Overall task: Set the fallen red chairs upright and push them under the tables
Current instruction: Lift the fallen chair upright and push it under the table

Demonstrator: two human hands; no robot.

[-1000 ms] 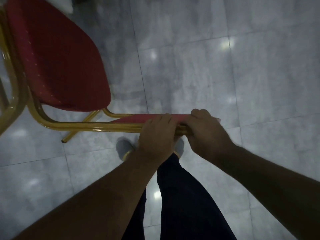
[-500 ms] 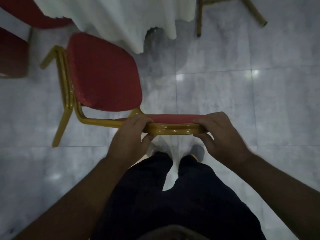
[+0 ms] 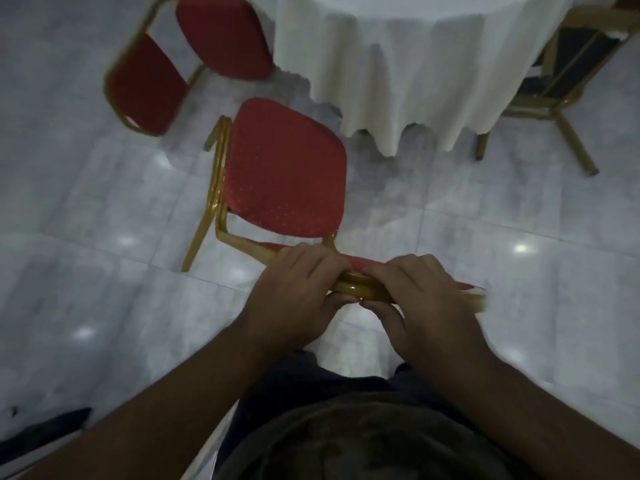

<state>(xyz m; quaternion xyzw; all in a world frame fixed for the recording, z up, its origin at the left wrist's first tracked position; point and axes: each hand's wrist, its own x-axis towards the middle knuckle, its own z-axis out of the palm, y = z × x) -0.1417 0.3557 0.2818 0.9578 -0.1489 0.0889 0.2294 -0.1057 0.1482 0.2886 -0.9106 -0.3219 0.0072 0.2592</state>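
Head view: chair [image 3: 284,174] is upright, backrest top clamped by left hand [image 3: 298,299] and right hand [image 3: 426,306], seat just short of table [image 3: 415,64]. Push under is left; second chair [image 3: 221,36] looks tucked.

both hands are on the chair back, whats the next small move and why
Probably push the chair straight ahead so its seat slides under the white tablecloth. It stands upright, the left hand and right hand both grip the top of its backrest, and the seat's front edge sits just short of the cloth's hem, not yet tucked under the table.
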